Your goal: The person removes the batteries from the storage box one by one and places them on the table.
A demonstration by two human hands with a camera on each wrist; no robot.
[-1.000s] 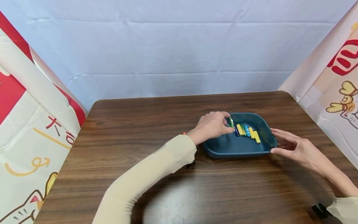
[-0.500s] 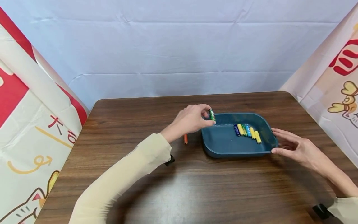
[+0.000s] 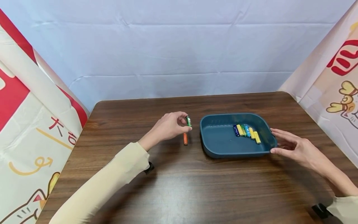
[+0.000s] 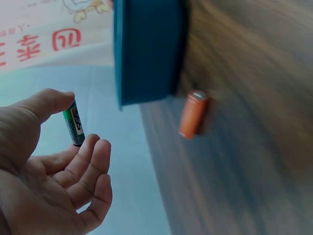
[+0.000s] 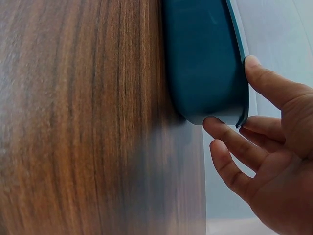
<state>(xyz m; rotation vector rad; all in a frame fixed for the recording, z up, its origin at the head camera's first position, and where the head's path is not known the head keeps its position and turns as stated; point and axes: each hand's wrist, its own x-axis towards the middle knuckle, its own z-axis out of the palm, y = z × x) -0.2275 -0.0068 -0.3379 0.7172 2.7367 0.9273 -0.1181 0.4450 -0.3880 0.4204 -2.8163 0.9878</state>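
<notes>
My left hand [image 3: 168, 126] pinches a green battery [image 3: 188, 121] upright between thumb and fingers, left of the blue tray [image 3: 235, 154]. Just below that battery in the head view, an orange battery [image 3: 185, 139] is on the table; the left wrist view shows the same orange battery [image 4: 193, 115] beside the tray. My right hand [image 3: 297, 147] holds the tray's right end, thumb at the rim and fingers against the end wall [image 5: 195, 120]. Inside the tray lie several batteries side by side, among them a dark blue battery [image 3: 236, 130] and a yellow battery [image 3: 257, 137].
The brown wooden table [image 3: 179, 193] reaches back to a pale cloth [image 3: 179, 56] hanging behind it. Printed sheets hang at the left [image 3: 36, 124] and right [image 3: 335, 77] sides.
My left hand has lifted the green battery out of the tray and carried it left, beside the tray. The orange battery has come into fuller view. The right hand and tray stay put.
</notes>
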